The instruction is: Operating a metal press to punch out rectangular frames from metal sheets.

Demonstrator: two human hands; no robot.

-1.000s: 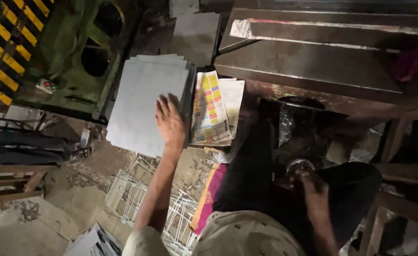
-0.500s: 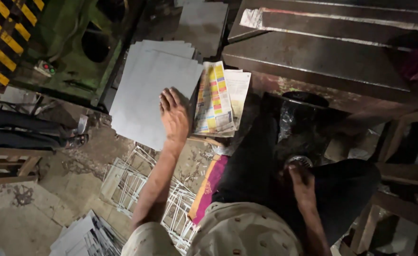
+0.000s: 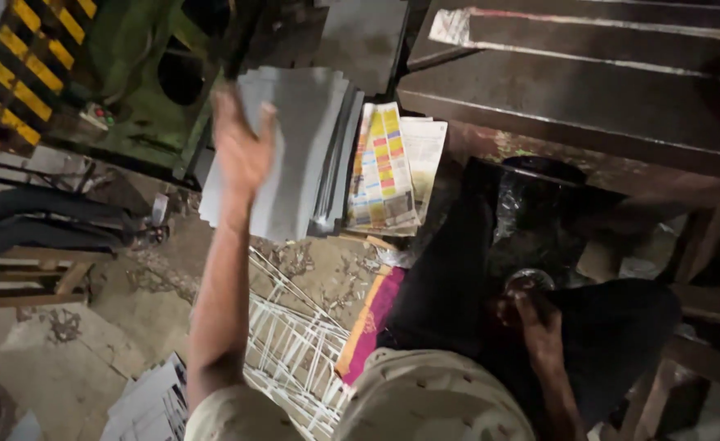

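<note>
Dusty floor; left hand (image 3: 244, 151), grip spread, on grey sheets (image 3: 295, 155); right hand (image 3: 535, 322) grip unclear.

My left hand (image 3: 242, 151) is over the stack of sheets (image 3: 295, 155), far left of centre. Printed paper pile (image 3: 388, 167) lies just right of that stack, touching it. Machine (image 3: 123, 73) stands far left, behind the stack. Table (image 3: 588, 90) far right. Wire racks (image 3: 295, 351) on the floor, nearer than the stack. My right hand (image 3: 531, 322) rests near right, on my lap.
</note>
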